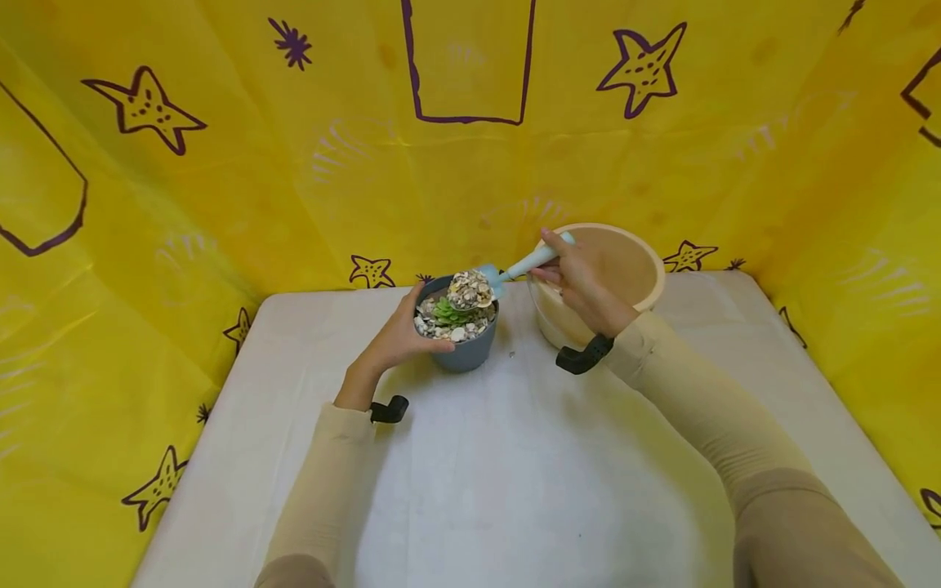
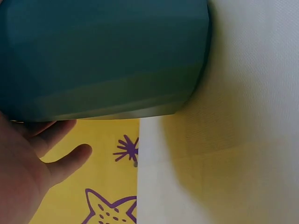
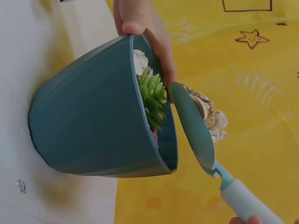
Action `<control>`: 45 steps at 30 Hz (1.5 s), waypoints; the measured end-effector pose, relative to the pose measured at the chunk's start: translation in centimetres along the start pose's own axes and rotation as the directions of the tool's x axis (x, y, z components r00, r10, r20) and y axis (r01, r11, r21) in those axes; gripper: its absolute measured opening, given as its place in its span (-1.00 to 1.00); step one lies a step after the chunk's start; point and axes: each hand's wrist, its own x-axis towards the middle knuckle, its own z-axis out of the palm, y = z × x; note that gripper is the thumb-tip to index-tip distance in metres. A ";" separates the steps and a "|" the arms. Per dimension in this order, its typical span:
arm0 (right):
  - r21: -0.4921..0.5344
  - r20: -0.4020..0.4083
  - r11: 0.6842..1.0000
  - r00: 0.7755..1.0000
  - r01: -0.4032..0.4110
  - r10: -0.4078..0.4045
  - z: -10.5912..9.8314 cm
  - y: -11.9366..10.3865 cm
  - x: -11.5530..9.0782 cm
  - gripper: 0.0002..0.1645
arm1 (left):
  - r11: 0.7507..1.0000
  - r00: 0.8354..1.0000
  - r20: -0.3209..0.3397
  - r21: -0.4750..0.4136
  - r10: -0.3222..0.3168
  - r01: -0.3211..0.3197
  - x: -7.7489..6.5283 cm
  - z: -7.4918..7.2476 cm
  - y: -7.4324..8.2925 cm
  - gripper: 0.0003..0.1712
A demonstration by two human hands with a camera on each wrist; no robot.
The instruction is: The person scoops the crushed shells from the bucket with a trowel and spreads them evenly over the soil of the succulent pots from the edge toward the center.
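A blue-grey plant pot (image 1: 463, 357) stands on the table, holding a green succulent (image 1: 447, 313) among pale pebbles. My left hand (image 1: 403, 333) grips the pot's left side, thumb toward the front of the rim and fingers round the back. My right hand (image 1: 581, 286) holds a small light-blue trowel (image 1: 532, 261) by its handle. Heaped on its blade are pebbles and shell-like bits (image 1: 470, 290). In the right wrist view the trowel blade (image 3: 191, 126) is roughly level above the pot's opening, apart from the succulent (image 3: 154, 95). The left wrist view shows mostly pot wall (image 2: 107, 60).
A cream bucket (image 1: 555, 322) stands right of the pot, under and behind my right hand. One tiny clear fragment (image 1: 512, 354) lies on the white-covered table (image 1: 470, 490) near the pot. Yellow patterned cloth (image 1: 470, 180) hangs behind and at both sides.
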 end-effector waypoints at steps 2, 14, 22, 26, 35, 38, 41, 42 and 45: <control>0.002 -0.020 1.000 1.000 0.010 -0.010 0.2 0.0 0.0 -0.71 | 1.000 1.000 -0.014 0.009 0.003 -0.003 0.0 0.0 0.1 0.46; 0.016 -0.073 0.999 0.996 0.051 -0.050 1.2 0.3 -0.1 -0.73 | 0.999 0.997 -0.072 0.031 -0.028 0.031 -0.9 0.7 0.5 0.51; 0.030 -0.060 0.998 0.997 0.046 -0.044 1.5 0.5 -0.4 -0.74 | 0.997 0.993 -0.101 0.050 -0.052 0.057 -1.5 1.1 1.0 0.54; 0.021 -0.067 0.999 0.997 0.045 -0.043 1.7 0.6 -0.5 -0.74 | 0.997 0.993 -0.105 0.053 -0.049 0.055 -1.6 1.1 1.0 0.54; -0.048 -0.062 0.996 0.995 0.073 -0.076 1.4 0.9 -0.6 -0.73 | 0.997 0.993 -0.106 0.049 -0.045 0.051 -1.6 1.2 0.8 0.56; -0.089 -0.043 0.991 0.994 0.097 -0.101 1.2 1.1 -0.8 -0.71 | 0.997 0.993 -0.106 0.051 -0.048 0.053 -1.7 1.3 0.8 0.54; -0.131 -0.030 0.984 0.991 0.124 -0.129 1.2 1.3 -1.0 -0.70 | 0.997 0.993 -0.108 0.050 -0.048 0.054 -1.7 1.3 0.8 0.53; -0.137 -0.029 0.982 0.990 0.131 -0.137 1.2 1.3 -1.1 -0.69 | 0.997 0.993 -0.109 0.050 -0.046 0.052 -1.7 1.2 0.8 0.52; -0.155 -0.019 0.977 0.988 0.146 -0.151 1.3 1.4 -1.2 -0.69 | 0.997 0.993 -0.110 0.051 -0.044 0.050 -1.8 1.2 0.9 0.52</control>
